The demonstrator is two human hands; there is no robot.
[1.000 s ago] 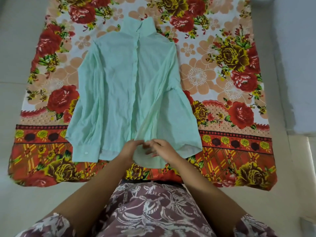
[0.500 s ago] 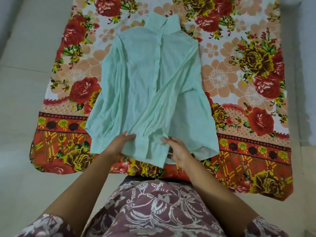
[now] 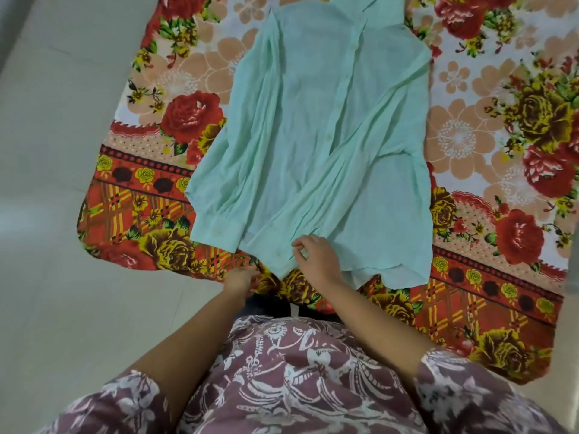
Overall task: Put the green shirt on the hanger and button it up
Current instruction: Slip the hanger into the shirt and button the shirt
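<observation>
The right hand lies on the bottom hem of the pale green, thin cotton button-front shirt, at the foot of its button strip. Its fingers are loosely curled, with forefinger and thumb a little apart and cloth showing between them, so it touches the hem rather than clearly pinching it. The left hand is just below the hem, at the near edge of the red, orange and cream floral blanket. It is blurred, and I cannot tell whether its fingers are spread or closed, or whether they reach the cloth.

The shirt lies front up along the middle of the blanket, hem at the near edge and collar towards the far edge. One sleeve lies down the left side, its cuff close to the hem. The blanket is spread on a pale tiled floor.

This looks like the buttoning step, down at the lowest button. The next move probably calls for both hands at the strip, one holding the buttonhole edge steady while the other works the button through.

No hanger is visible; it may be inside the shoulders, but that cannot be confirmed. The collar is cut off by the top of the frame, and it is hard to tell which buttons are fastened.
</observation>
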